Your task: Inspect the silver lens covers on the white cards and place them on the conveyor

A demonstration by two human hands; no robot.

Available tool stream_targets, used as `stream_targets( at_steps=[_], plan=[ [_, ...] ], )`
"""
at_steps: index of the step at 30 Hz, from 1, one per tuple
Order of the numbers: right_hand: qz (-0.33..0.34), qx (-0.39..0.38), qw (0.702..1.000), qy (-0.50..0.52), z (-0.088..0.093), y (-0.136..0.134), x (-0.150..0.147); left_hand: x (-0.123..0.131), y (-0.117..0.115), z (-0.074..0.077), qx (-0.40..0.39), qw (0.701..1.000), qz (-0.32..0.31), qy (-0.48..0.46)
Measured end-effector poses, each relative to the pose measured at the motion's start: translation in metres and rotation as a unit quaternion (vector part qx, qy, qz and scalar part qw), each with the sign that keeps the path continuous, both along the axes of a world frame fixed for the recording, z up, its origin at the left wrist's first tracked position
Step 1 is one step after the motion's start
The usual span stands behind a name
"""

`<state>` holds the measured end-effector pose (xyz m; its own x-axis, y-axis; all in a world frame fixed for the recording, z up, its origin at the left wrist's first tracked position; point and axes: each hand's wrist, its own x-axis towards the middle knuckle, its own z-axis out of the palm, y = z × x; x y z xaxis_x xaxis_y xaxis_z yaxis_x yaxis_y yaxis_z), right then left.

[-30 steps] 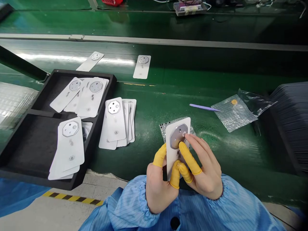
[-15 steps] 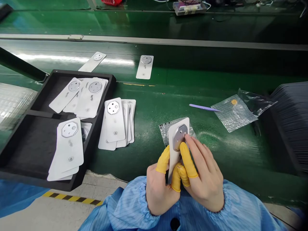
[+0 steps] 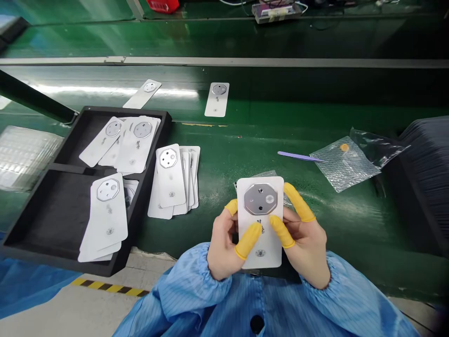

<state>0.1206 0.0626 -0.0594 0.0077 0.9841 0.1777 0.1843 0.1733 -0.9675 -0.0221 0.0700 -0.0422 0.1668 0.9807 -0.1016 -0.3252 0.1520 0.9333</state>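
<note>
A white rectangular phone back panel [image 3: 252,248] with a silver octagonal camera plate [image 3: 261,199] is held up facing me. My left hand [image 3: 228,243] grips its left edge, thumb across the front. On the right edge, my right hand [image 3: 305,238] has its thumb on the front and its forefinger by the upper corner. Yellow finger cots cover both thumbs and some fingers. Other fingers are hidden behind the panel. Beneath it, a clear bubble-wrap piece [image 3: 269,173] is mostly covered. Similar panels lie fanned in a pile [image 3: 171,180] to the left.
A black two-part tray [image 3: 31,220] at left holds more panels. Two panels [image 3: 216,100] [image 3: 142,97] lie farther back. Purple tweezers [image 3: 298,156] touch a bubble-wrap bag [image 3: 342,166] at right. Dark stacked sheets [image 3: 428,168] stand at the far right, clear plastic trays [image 3: 26,154] far left.
The panel has turned from edge-on to facing me. My right hand has moved from its camera plate to the right edge, and my left hand still holds the left side.
</note>
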Motion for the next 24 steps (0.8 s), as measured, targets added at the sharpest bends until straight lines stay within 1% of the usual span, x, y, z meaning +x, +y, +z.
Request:
stream_targets(
  at_steps=[3, 5, 9, 12, 14, 16, 17, 18, 20, 21, 22, 23, 24],
  plan=[
    [-0.007, 0.005, 1.000, -0.020, 0.000, -0.004, 0.002, -0.002, 0.009, 0.000, -0.026, 0.999, 0.040, 0.026],
    [-0.007, 0.020, 0.999, -0.034, -0.002, -0.007, 0.003, -0.001, 0.010, 0.000, -0.043, 0.997, 0.053, 0.030],
    [-0.001, 0.045, 0.998, -0.032, -0.005, -0.011, -0.002, 0.002, 0.006, 0.000, -0.049, 0.997, 0.055, 0.017],
    [-0.004, 0.048, 0.999, -0.025, -0.004, -0.011, -0.007, 0.005, 0.003, -0.001, -0.028, 0.995, 0.089, 0.031],
    [0.023, 0.038, 0.999, -0.028, -0.005, -0.008, -0.007, 0.001, 0.003, -0.003, -0.039, 0.993, 0.101, 0.046],
    [0.058, 0.037, 0.995, -0.077, -0.011, -0.001, -0.001, -0.012, 0.006, -0.007, -0.070, 0.989, 0.110, 0.071],
    [0.063, 0.045, 0.989, -0.128, -0.017, 0.003, 0.003, -0.022, 0.008, -0.010, -0.078, 0.984, 0.128, 0.094],
    [0.057, 0.061, 0.978, -0.190, -0.024, 0.007, 0.009, -0.033, 0.011, -0.013, -0.068, 0.976, 0.162, 0.125],
    [0.040, 0.094, 0.945, -0.310, -0.040, 0.016, 0.021, -0.058, 0.017, -0.018, 0.005, 0.947, 0.247, 0.206],
    [0.043, 0.108, 0.930, -0.347, -0.046, 0.019, 0.027, -0.069, 0.020, -0.021, 0.052, 0.926, 0.280, 0.248],
    [0.052, 0.122, 0.921, -0.366, -0.052, 0.023, 0.032, -0.079, 0.022, -0.023, 0.088, 0.907, 0.295, 0.286],
    [0.067, 0.133, 0.917, -0.370, -0.055, 0.025, 0.037, -0.085, 0.023, -0.024, 0.102, 0.900, 0.281, 0.317],
    [0.079, 0.143, 0.916, -0.366, -0.056, 0.028, 0.041, -0.088, 0.023, -0.026, 0.090, 0.905, 0.239, 0.339]
  ],
)
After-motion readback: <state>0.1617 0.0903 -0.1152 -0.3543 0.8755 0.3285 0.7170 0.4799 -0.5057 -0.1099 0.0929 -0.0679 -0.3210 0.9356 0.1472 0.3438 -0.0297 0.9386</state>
